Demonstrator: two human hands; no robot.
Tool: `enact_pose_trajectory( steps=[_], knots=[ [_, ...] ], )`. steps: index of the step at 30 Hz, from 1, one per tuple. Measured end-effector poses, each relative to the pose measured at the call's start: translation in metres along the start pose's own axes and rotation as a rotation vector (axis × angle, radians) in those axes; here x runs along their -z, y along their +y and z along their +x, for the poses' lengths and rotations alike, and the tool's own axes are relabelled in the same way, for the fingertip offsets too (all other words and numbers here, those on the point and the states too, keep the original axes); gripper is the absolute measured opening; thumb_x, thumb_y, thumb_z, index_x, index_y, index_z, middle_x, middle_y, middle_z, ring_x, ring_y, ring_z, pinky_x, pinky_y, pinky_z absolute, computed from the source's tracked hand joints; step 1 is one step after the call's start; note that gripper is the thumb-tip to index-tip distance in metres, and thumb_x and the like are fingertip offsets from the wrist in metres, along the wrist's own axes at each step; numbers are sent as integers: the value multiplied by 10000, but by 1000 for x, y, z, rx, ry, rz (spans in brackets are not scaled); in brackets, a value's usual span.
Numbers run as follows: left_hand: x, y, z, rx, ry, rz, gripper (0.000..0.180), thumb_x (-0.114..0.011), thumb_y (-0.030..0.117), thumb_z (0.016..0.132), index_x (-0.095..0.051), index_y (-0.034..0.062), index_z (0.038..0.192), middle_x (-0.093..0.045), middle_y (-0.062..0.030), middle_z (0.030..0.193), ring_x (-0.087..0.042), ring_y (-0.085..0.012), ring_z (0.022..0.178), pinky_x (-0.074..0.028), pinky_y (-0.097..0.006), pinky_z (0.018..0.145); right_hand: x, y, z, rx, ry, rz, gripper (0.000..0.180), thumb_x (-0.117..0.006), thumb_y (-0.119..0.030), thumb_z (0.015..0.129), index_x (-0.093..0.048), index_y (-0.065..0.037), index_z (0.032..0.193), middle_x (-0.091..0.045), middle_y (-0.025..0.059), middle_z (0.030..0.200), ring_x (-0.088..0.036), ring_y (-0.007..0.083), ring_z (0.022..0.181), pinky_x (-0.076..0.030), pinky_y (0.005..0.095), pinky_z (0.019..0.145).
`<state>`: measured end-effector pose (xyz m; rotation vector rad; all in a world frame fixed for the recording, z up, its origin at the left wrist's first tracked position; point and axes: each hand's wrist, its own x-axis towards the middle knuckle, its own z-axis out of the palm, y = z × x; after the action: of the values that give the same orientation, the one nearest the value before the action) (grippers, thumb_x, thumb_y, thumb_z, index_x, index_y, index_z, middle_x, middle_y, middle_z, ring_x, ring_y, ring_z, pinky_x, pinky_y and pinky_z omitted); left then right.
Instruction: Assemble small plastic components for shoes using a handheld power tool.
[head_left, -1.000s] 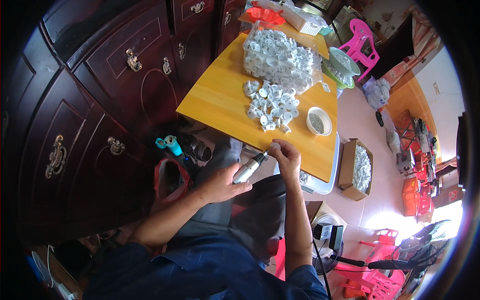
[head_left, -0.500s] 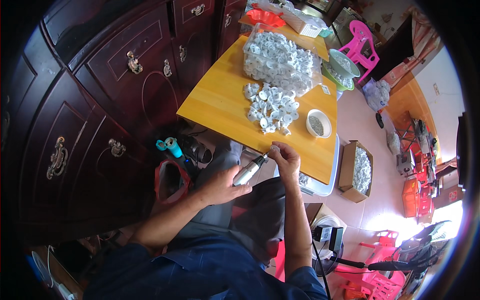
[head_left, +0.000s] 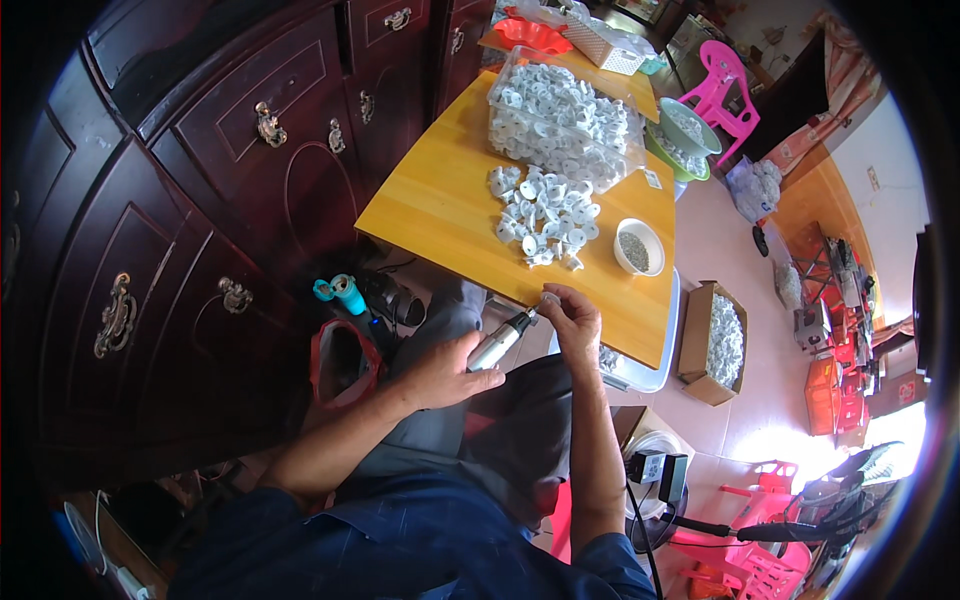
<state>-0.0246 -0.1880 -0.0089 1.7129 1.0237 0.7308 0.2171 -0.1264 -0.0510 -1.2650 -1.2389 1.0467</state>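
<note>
My left hand (head_left: 452,374) is wrapped round a silver and black electric screwdriver (head_left: 494,346), its tip pointing up and to the right. Between the thumb and fingers of my right hand (head_left: 573,322) is a small white plastic part (head_left: 546,300), mostly covered by the fingertips. The screwdriver's tip meets this part just off the table's near edge. Beyond my hands, a loose pile of white plastic parts (head_left: 545,215) lies on the yellow wooden table (head_left: 430,190). To its right stands a white bowl (head_left: 655,245) holding small grey metal pieces, too small to name.
A clear bin (head_left: 492,125) heaped with white parts stands at the table's far side. On the floor to the right is a cardboard box (head_left: 693,345) of similar parts. Dark wooden cabinets (head_left: 240,190) line the left. A pink chair (head_left: 715,85) stands far right.
Hardly anything differs. The screwdriver and the white part stay together at the table edge, and the view has shifted very slightly.
</note>
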Motion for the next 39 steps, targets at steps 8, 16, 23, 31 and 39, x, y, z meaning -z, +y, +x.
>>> enact_pose_trajectory(
  steps=[8,16,23,31,39],
  knots=[
    [1,-3,0,43,-26,16,468,-754,313,851,-598,-6,1155,-680,-129,895,-652,-209,811,-510,-345,751,-1,1,1,29,4,-11,234,-695,0,877,-699,6,1111,-701,40,857,-658,81,779,-532,219,715],
    [1,1,-1,36,-19,-7,437,-750,330,851,-594,5,1098,-685,-141,870,-666,-253,796,-509,-375,722,1,-2,0,-19,-36,34,239,-670,-11,908,-659,27,1143,-701,78,956,-680,140,860,-569,290,827],
    [2,0,0,67,-30,37,459,-760,326,842,-608,4,1132,-674,-121,865,-647,-212,798,-505,-354,733,0,-4,-1,-19,-36,68,239,-671,-22,910,-658,27,1144,-698,81,969,-679,143,877,-569,294,835],
    [0,-2,0,54,-34,-26,416,-742,297,870,-597,13,1137,-612,-30,699,-581,-98,563,-474,-280,557,2,-2,-1,-10,-42,5,237,-671,-16,911,-660,31,1142,-701,81,957,-681,141,872,-567,286,833],
    [-2,-7,1,88,-49,-37,376,-697,253,905,-576,1,1156,-610,-12,723,-558,-72,527,-465,-256,501,2,3,-1,-7,-15,-52,245,-680,3,899,-667,27,1143,-708,75,940,-679,127,856,-559,266,814]
  ],
)
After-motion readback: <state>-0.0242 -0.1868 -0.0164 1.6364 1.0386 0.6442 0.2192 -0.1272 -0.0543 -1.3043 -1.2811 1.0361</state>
